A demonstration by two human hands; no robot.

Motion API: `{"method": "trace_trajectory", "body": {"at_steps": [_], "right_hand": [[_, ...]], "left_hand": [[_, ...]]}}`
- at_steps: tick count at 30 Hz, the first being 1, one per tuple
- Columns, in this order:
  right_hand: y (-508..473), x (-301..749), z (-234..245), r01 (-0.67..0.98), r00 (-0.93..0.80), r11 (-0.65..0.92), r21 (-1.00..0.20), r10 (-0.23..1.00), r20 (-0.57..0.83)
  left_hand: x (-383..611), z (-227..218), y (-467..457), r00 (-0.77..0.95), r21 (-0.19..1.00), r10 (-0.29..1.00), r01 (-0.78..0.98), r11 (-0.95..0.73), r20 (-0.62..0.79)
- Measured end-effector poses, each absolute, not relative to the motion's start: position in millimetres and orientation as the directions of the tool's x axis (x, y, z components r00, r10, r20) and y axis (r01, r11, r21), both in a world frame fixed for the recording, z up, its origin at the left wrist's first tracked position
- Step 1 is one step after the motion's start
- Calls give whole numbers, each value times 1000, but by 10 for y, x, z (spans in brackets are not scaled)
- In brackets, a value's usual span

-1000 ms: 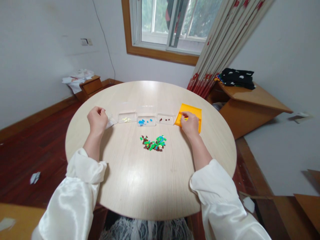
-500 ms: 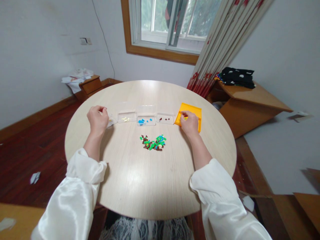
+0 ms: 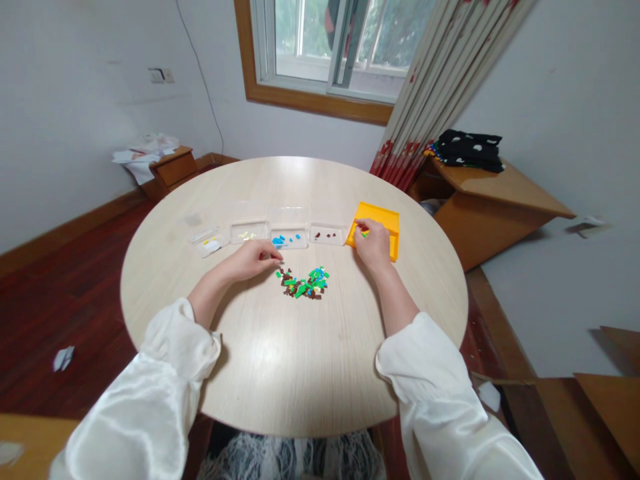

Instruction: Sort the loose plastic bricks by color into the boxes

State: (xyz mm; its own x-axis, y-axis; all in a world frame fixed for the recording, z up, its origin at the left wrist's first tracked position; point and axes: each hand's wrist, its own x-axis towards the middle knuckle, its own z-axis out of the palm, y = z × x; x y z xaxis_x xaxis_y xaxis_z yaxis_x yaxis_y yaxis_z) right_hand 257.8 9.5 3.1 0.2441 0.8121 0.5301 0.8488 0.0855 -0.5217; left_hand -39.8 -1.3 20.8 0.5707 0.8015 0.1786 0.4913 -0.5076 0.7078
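Left hand is lying with fingers drawn together at the left edge of the pile of small bricks, apparently picking 1 out and needing a fine pinch, while right hand is curling over the orange tray, grip hidden, on a round wooden table under a window.

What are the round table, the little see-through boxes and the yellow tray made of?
Round table: looks like pale wood or wood-look laminate, with grain lines and a soft sheen. See-through boxes: likely clear plastic, contents showing through. Yellow tray: probably moulded plastic, even bright colour, matte.
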Motion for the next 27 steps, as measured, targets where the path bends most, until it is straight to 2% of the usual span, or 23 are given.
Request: {"method": "trace_trajectory", "body": {"at_steps": [5,9,20,27], "right_hand": [[106,2565,16,852,231,104,-513,804,547],[97,2518,12,848,190,155,-507,804,564],[-1,2184,64,812,49,305,-497,813,581],[-123,1882,94,688,-120,485,-539,810,575]], "left_hand": [[-396,166,12,700,664,701,462,-588,134],[-406,148,25,725,658,679,456,-599,115],[-369,149,0,649,655,755,530,-538,95],[-291,140,-25,558,712,811,496,-498,178]]}}
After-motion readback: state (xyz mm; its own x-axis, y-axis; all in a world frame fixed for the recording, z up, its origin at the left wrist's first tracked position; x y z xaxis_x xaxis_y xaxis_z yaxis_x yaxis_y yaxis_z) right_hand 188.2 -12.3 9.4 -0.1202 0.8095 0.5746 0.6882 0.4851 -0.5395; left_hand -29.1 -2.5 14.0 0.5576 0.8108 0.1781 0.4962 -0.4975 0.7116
